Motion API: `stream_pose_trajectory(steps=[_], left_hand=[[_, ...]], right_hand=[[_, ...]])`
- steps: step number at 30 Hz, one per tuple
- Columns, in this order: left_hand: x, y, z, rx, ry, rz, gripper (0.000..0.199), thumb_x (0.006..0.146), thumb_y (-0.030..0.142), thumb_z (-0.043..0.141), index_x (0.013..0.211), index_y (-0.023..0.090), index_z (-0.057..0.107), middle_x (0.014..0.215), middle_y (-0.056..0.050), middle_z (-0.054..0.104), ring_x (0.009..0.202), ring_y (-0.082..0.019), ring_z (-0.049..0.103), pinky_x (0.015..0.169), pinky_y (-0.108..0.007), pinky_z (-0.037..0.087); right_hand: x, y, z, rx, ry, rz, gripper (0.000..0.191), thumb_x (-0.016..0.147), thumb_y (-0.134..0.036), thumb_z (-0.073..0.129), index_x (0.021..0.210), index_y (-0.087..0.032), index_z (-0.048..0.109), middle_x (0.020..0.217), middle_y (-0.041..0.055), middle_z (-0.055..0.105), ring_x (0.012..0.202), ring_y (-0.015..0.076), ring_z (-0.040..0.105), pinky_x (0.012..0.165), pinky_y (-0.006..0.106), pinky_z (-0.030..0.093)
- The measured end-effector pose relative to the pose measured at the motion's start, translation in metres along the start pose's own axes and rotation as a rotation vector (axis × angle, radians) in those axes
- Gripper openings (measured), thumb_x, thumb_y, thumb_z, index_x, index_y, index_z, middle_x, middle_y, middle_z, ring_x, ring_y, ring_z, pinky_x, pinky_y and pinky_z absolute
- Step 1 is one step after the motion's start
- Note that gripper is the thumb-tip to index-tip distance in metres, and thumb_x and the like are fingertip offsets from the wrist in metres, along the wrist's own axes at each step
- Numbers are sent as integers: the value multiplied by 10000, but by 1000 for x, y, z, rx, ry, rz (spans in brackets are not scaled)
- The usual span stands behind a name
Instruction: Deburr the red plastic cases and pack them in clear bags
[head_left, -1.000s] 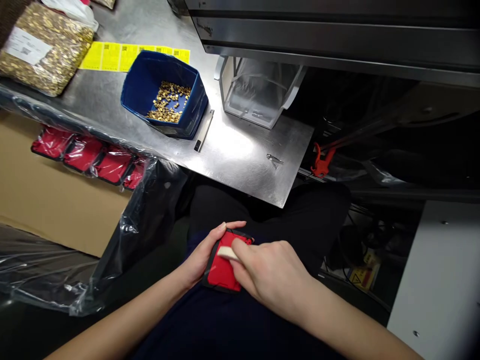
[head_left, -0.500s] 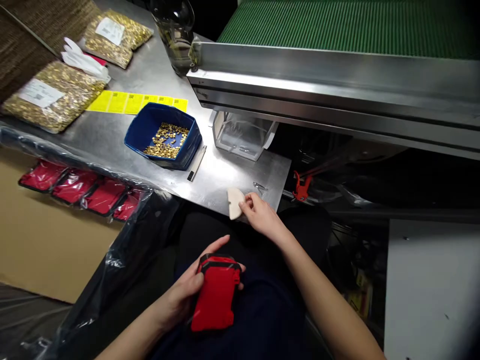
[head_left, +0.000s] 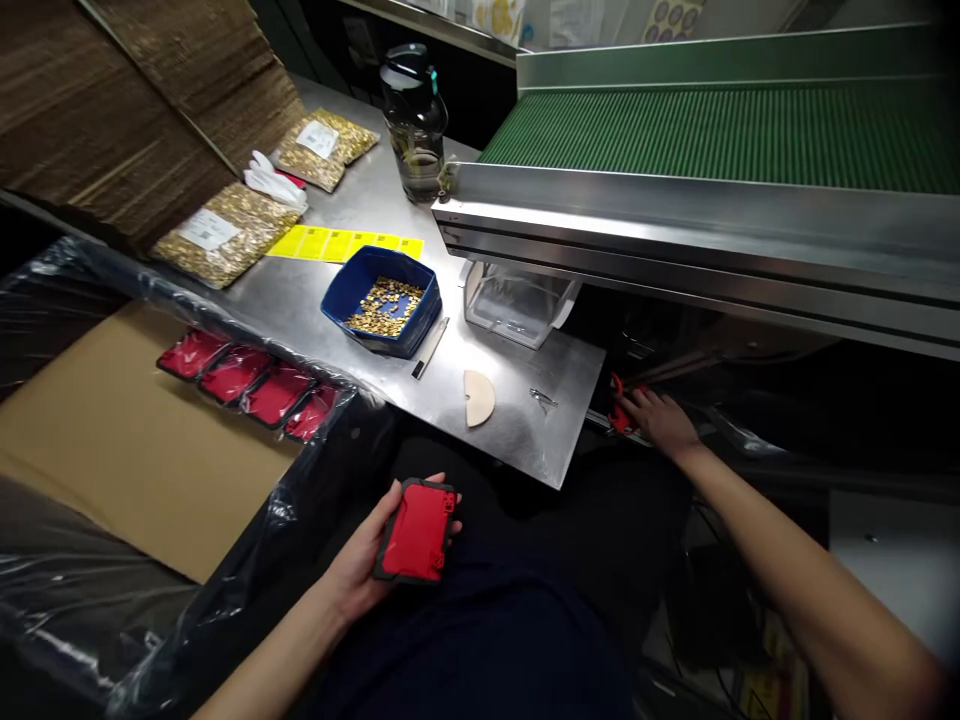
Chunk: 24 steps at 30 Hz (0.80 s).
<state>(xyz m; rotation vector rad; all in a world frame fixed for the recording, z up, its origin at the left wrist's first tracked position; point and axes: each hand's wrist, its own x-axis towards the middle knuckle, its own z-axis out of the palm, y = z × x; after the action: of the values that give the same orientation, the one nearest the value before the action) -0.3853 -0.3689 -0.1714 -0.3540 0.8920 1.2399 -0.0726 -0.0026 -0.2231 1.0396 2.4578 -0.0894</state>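
A flat red case with a black edge rests in my left hand, above my lap. My left thumb lies along its near left side and the fingertips show past its right side. My right hand is over an orange-red tool just off the table's right edge. The right fingers are stretched out onto the tool; its exact kind is not clear. On the metal table lies a cream half-round pad, apart from both hands. A small metal tool lies to its right.
A blue bin holds small gold-coloured pieces, with a pale cutter-like stick beside it. A clear bin stands under the conveyor frame. Red cases lie in a carton at left. A water bottle stands behind.
My right hand has let go of the half-round pad, leaving it on the table, and moved right to the orange-red tool. My left hand still holds the red case. The camera view has shifted.
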Motion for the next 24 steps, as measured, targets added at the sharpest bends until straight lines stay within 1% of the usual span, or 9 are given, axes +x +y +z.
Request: stream_pose_trajectory(steps=[5,9,11,13,15,16,18,21,24], left_hand=[[-3,-6,1,133,39,62,650,1004,493,591,1547,181,419,1321,-199,680,1113,-308,708,932,-393,572],[-4,-9,2,395,98,169,696,953,473,689,1549,226,427,1250,-137,710,1056,-259,701,884,-320,568],[-1,-12,1,508,78,185,757,929,480,719,1568,237,394,1223,-116,715,1023,-259,696,878,-326,568],[4,-15,-1,576,47,191,787,928,513,703,1582,242,360,1227,-109,710,1025,-278,689,880,-365,575],[9,-17,-3,635,37,208,784,936,555,667,1580,232,357,1242,-112,705,1056,-300,678,886,-394,576],[11,-17,-5,674,41,220,781,936,575,654,1572,220,372,1245,-113,707,1077,-309,672,903,-400,569],[15,-17,-6,759,57,242,785,928,610,641,1554,197,408,1243,-113,715,1112,-319,664,952,-399,541],[18,-15,-6,810,76,255,816,902,646,650,1539,179,442,1249,-112,725,1142,-323,664,992,-377,515],[19,-15,-4,725,96,223,824,885,652,672,1537,198,451,1219,-112,738,1087,-310,688,924,-364,550]], right_hand=[[13,12,3,-52,44,-88,559,995,-59,323,1540,-88,447,1370,273,557,1241,337,512,1019,482,366],[-20,2,-19,-14,-15,-305,541,846,-75,581,1384,-129,602,1453,216,533,1395,315,426,1148,432,306],[-49,-24,-36,88,-94,-496,469,765,-90,627,1230,-137,669,1325,187,631,1329,287,513,1199,410,277],[-77,-65,-51,201,-173,-596,362,721,-116,627,1072,-173,691,1093,117,710,1109,248,646,1191,418,312],[-97,-113,-62,220,-317,-603,245,689,-184,656,932,-173,691,910,85,721,921,249,694,984,383,481],[-102,-136,-65,192,-384,-580,217,699,-222,655,904,-164,696,864,90,724,852,256,706,842,353,516],[-106,-173,-68,139,-472,-540,175,739,-281,641,835,-151,708,813,105,730,780,258,719,700,314,494],[-100,-202,-69,130,-493,-503,215,782,-327,630,832,-145,733,830,123,739,809,262,734,683,297,486],[-95,-206,-74,130,-498,-464,256,799,-336,635,912,-143,761,871,129,746,868,264,743,722,287,504]])
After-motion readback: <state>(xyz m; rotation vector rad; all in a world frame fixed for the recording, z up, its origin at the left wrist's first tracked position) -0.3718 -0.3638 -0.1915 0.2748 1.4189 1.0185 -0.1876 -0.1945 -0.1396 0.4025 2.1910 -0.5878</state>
